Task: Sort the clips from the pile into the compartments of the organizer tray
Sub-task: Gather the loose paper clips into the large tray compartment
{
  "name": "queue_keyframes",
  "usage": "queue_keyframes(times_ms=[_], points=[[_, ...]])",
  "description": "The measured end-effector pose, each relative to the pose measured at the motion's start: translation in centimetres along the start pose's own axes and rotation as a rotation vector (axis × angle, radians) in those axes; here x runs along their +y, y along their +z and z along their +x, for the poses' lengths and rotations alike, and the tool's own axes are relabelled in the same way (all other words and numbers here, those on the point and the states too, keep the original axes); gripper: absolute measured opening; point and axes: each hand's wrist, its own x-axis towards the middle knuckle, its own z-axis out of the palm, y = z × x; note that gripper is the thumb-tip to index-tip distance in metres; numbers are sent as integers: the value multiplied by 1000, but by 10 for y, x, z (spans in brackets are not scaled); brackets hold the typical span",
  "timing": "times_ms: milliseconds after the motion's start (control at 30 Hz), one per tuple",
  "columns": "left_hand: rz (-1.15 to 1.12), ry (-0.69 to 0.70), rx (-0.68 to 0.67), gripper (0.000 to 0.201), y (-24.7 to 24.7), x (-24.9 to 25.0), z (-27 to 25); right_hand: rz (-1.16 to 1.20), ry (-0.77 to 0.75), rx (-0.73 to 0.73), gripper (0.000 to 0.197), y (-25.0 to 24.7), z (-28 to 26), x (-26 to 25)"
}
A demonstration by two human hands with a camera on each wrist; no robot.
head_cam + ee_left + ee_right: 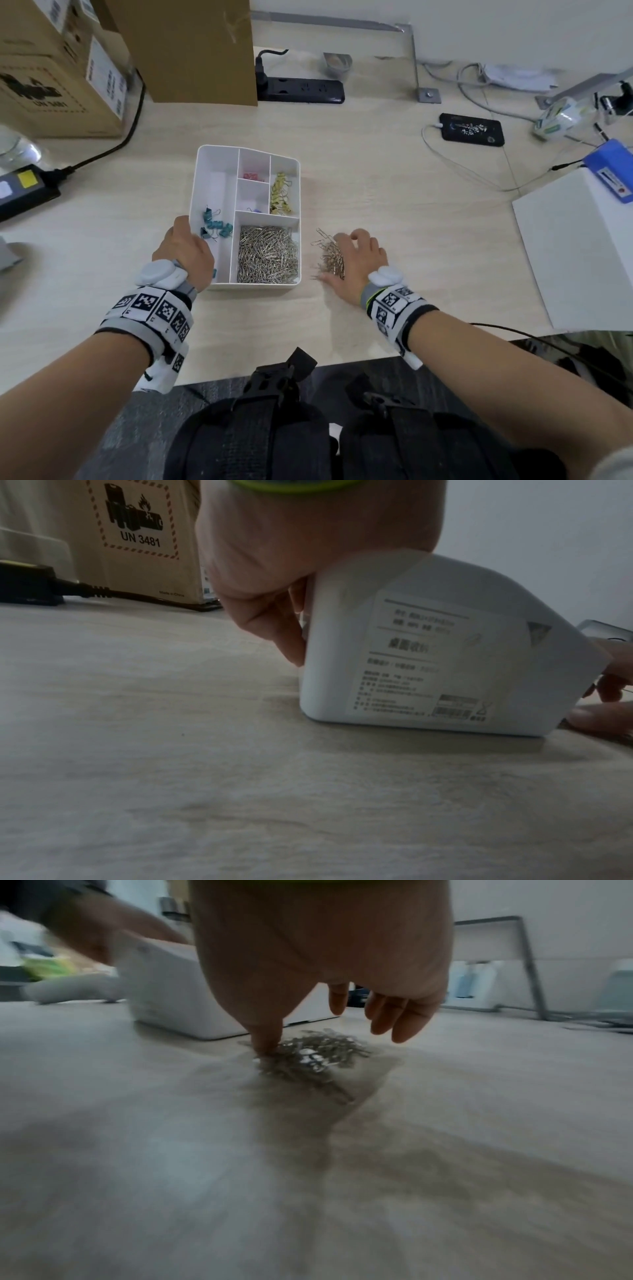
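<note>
The last loose paper clips [329,257] lie in a small silver pile on the desk [428,240], just to the right of the white organizer tray [212,178]. My right hand [356,260] rests over that pile with the fingers spread and relaxed; in the right wrist view my thumb [263,1031] presses down into the near edge of the clips while the other fingers hang loose above them, holding nothing.

The tray sits in front of me, and my left hand [186,250] grips its near left corner, thumb over the rim and fingers [287,631] curled down the outer wall. Its near right compartment is heaped with silver paper clips [267,255]. The long left compartment holds teal binder clips [215,226], the far right one yellow binder clips [281,193], and a small middle compartment at the back has a few pink clips [252,176].

Further off on the desk are a black power strip [301,89], a phone [472,129] on a charging cable, cardboard boxes [58,65] at the left and a white box [579,246] at the right.
</note>
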Motion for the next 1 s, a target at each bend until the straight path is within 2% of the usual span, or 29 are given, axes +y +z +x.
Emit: queue_keyframes(times_ms=[67, 133, 200, 267, 333, 467, 600, 700, 767, 900, 1000], points=[[9, -2, -6, 19, -1, 1, 0, 57, 53, -20, 80, -5, 5, 12], [21, -14, -28, 19, -2, 1, 0, 84, 47, -102, 90, -9, 3, 25], [30, -22, -46, 19, -3, 2, 0, 60, -40, -185, 100, -11, -5, 37], [40, -25, -62, 20, -4, 3, 0, 0, -179, -225, 102, -11, -13, 46], [38, -26, -64, 20, -5, 3, -1, -57, -276, -232, 99, -8, -15, 49], [46, -21, -44, 20, -6, 5, -2, -25, -271, -199, 89, -1, -5, 41], [39, -16, -49, 20, -6, 4, -2, -36, -266, -179, 64, 5, 7, 28], [23, -9, -13, 19, -3, 4, -1, -131, -365, -146, 43, 8, 11, 22], [16, -8, 6, 18, -1, 3, -1, -201, -423, -154, 39, 13, 15, 23], [15, -9, 21, 17, 2, 1, 0, -243, -356, -251, 34, 8, 24, 19], [11, -3, 25, 17, 2, -1, 1, -63, -188, -258, 30, 3, 29, 14]])
